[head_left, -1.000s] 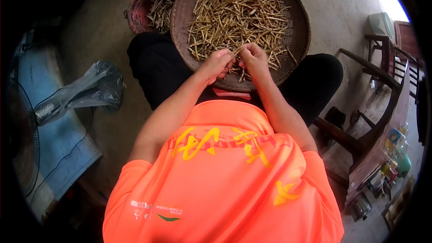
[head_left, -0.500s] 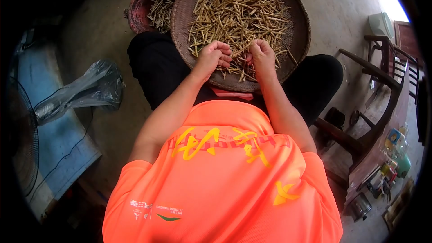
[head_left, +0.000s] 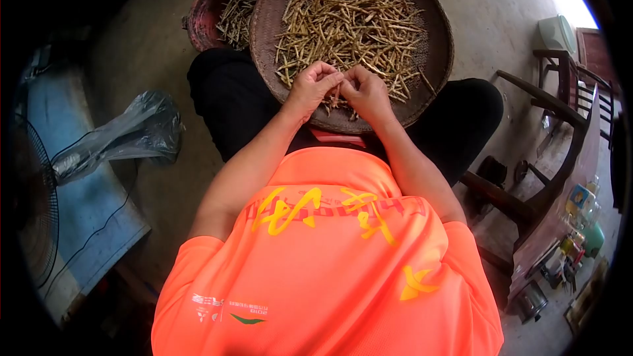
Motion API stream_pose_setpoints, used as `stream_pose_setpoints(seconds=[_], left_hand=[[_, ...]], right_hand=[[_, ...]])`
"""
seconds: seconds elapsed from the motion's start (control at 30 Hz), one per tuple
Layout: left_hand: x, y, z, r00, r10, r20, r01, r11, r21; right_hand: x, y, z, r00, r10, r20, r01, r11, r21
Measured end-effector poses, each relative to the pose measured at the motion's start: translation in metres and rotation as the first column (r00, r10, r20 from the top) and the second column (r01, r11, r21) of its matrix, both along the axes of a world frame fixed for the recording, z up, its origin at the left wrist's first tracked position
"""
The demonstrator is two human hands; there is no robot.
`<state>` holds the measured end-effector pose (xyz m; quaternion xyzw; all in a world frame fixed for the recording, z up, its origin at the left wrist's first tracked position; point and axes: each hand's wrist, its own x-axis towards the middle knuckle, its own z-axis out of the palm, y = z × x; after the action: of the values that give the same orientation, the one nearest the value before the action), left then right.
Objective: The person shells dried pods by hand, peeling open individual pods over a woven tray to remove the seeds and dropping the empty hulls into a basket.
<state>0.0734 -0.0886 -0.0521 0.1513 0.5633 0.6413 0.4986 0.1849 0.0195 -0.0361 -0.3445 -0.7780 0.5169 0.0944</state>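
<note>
A round woven tray (head_left: pixel 267 39) lies across my lap, heaped with dry, tan, slender bean pods (head_left: pixel 349 23). Over its near edge my left hand (head_left: pixel 313 89) and my right hand (head_left: pixel 368 95) meet, fingertips pinched together. Between them is what looks like a single dried bean pod, mostly hidden by the fingers; a thin bit shows below them. Just under the hands, a few loose pods lie near the rim. Behind the tray on the left, a reddish basin (head_left: pixel 203 18) holds more thin pods or husks (head_left: pixel 235 20).
On the left are a blue board (head_left: pixel 56 102), a clear plastic bag (head_left: pixel 142 125) and a fan (head_left: pixel 36 204). To the right stand a wooden chair (head_left: pixel 554 102), a pale bucket (head_left: pixel 557 34) and a low table with bottles and a metal cup (head_left: pixel 529 303).
My right hand has moved left to meet my left hand, whose fingers have closed from a looser curl. Both now pinch together above the tray's near side.
</note>
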Motion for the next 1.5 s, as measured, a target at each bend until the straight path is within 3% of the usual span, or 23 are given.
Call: stream_pose_setpoints(seconds=[0.1,0.27,0.33,0.37,0.43,0.47,0.53,0.77,1.07,1.3,1.37,1.5], left_hand=[[-0.001,0.000,-0.003,1.000,0.011,0.010,-0.011,1.000,0.008],[-0.002,-0.001,-0.006,0.984,-0.067,-0.163,0.063,0.997,-0.033],[-0.002,-0.001,-0.003,0.982,-0.075,-0.175,0.072,0.997,-0.028],[-0.002,-0.001,-0.002,0.979,-0.084,-0.186,0.081,0.996,-0.024],[-0.002,-0.002,-0.003,0.980,-0.095,-0.176,0.092,0.996,-0.021],[-0.003,-0.002,-0.003,0.981,-0.106,-0.165,0.104,0.994,-0.019],[-0.003,-0.002,-0.002,0.990,-0.101,-0.100,0.102,0.995,0.010],[-0.007,-0.004,-0.008,0.988,-0.084,0.127,0.078,0.996,0.053],[-0.003,-0.002,0.002,0.978,-0.035,0.205,0.048,0.997,-0.057],[0.002,-0.001,0.003,0.977,-0.052,0.206,0.068,0.995,-0.073],[0.000,-0.002,-0.008,0.982,-0.175,0.075,0.180,0.982,-0.060],[-0.017,-0.002,0.006,0.999,-0.033,0.006,0.034,0.985,-0.167]], right_hand=[[0.001,0.000,-0.003,1.000,0.013,-0.017,-0.013,1.000,0.008],[0.003,0.002,-0.008,0.999,0.031,0.008,-0.031,0.999,-0.009],[0.004,0.004,-0.008,0.999,0.030,-0.027,-0.037,0.946,-0.322],[0.005,0.005,-0.008,0.999,0.030,-0.028,-0.038,0.946,-0.321],[0.006,0.008,-0.007,0.997,-0.022,-0.080,-0.033,0.781,-0.624],[0.006,0.008,-0.008,0.996,-0.023,-0.081,-0.033,0.781,-0.624],[0.007,0.009,-0.010,0.983,-0.087,-0.164,-0.066,0.663,-0.746],[0.003,0.008,-0.008,0.983,-0.108,-0.148,-0.048,0.628,-0.777],[0.001,0.007,-0.016,0.989,-0.109,-0.096,0.001,0.667,-0.745],[0.002,0.005,-0.021,0.986,-0.140,-0.091,0.033,0.698,-0.715],[0.000,0.005,-0.024,0.986,-0.126,-0.108,0.014,0.711,-0.703],[0.001,0.006,-0.019,0.987,-0.147,-0.072,0.055,0.711,-0.701]])
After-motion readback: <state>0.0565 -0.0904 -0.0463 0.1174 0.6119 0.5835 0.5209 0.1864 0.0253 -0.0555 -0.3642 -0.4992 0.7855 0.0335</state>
